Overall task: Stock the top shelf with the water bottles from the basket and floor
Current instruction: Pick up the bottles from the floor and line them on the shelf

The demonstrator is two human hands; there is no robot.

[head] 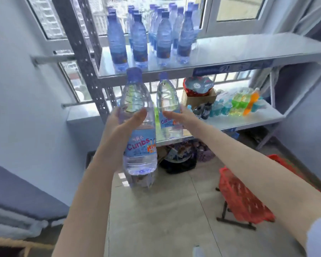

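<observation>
My left hand (123, 120) grips a clear water bottle (139, 125) with a blue cap and blue label, held upright just below the top shelf's front edge. To its right, my right hand (178, 115) grips a second water bottle (168, 101) of the same kind, slightly farther away. Several blue-capped water bottles (139, 39) stand in rows on the left part of the top shelf (248, 51). The right part of that shelf is bare. A red basket (243, 197) on a low stand sits on the floor at lower right; its inside is hidden by my right arm.
The middle shelf (248, 119) carries coloured drink bottles (239, 104) and a cardboard box with red packets (198, 89). A perforated metal upright (85, 58) frames the rack's left side. Bags and clutter lie under the rack. A window is behind it.
</observation>
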